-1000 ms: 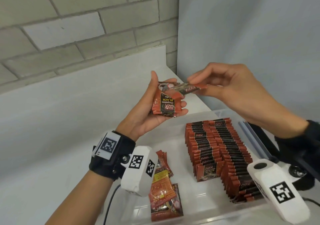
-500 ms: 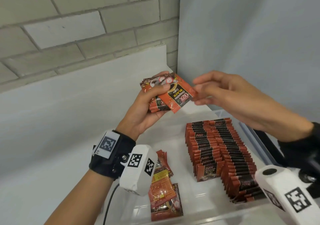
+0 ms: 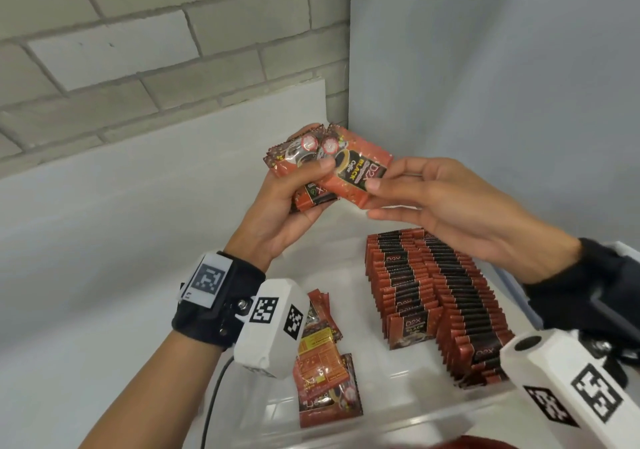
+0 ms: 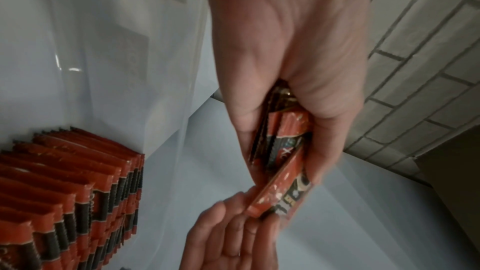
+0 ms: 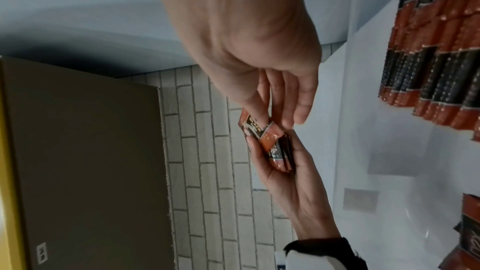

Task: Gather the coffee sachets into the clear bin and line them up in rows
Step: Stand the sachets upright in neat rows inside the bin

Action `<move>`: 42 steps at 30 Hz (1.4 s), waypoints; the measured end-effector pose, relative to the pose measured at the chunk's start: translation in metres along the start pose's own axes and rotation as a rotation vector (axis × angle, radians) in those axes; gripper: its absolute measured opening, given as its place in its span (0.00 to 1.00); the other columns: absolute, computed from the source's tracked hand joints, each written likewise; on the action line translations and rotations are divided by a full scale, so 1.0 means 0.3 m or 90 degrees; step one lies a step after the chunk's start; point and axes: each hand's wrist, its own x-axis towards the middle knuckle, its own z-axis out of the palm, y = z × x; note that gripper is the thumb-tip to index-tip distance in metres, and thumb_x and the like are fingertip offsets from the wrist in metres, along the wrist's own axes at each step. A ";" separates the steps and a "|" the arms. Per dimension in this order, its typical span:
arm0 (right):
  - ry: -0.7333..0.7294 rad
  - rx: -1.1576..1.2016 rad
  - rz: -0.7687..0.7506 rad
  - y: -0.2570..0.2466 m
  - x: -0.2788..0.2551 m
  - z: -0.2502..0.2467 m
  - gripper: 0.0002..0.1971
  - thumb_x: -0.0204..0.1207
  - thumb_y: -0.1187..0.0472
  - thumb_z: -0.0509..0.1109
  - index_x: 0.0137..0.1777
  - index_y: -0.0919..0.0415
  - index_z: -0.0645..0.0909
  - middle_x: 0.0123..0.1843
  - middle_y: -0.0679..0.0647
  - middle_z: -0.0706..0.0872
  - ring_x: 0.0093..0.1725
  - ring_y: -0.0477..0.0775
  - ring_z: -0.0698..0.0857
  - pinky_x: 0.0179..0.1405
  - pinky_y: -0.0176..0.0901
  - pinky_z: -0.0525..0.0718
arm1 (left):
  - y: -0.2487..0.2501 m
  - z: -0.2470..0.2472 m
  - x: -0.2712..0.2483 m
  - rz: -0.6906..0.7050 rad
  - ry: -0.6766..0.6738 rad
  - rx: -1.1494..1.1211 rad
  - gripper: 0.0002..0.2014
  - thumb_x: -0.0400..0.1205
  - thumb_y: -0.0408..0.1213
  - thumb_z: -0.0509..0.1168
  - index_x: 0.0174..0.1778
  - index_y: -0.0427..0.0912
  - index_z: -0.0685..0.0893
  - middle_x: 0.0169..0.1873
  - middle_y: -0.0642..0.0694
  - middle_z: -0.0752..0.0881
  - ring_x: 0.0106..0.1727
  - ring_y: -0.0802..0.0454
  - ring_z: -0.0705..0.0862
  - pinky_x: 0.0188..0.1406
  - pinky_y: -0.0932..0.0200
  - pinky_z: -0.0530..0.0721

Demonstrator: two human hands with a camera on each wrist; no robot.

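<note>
My left hand (image 3: 311, 175) is raised over the clear bin (image 3: 398, 424) and grips a small stack of red and black coffee sachets (image 3: 313, 199), thumb on top. The top sachet (image 3: 356, 171) lies face up, skewed to the right. My right hand (image 3: 375, 192) pinches its right end, thumb on the face and fingers beneath. The left wrist view shows that sachet (image 4: 285, 188) sticking out of the stack (image 4: 280, 130) onto the right fingers (image 4: 233, 233). Two neat rows of upright sachets (image 3: 433, 296) fill the bin's right side.
A few loose sachets (image 3: 322, 362) lie flat at the bin's left front. The bin stands in a corner between a brick wall (image 3: 138, 50) and a pale wall (image 3: 502, 85). A brown cardboard box (image 5: 91, 161) appears in the right wrist view.
The sachet my right hand carried edge-on has been laid face up on the stack under my left thumb. My right fingers let go briefly, then took hold of its right end.
</note>
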 end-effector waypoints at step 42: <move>-0.158 -0.633 -0.049 0.064 -0.116 -0.118 0.03 0.67 0.52 0.80 0.38 0.43 0.88 0.38 0.35 0.88 0.40 0.35 0.84 0.41 0.24 0.77 | -0.010 0.002 0.001 -0.124 0.053 0.098 0.15 0.71 0.29 0.72 0.53 0.39 0.84 0.39 0.45 0.90 0.41 0.50 0.89 0.51 0.45 0.88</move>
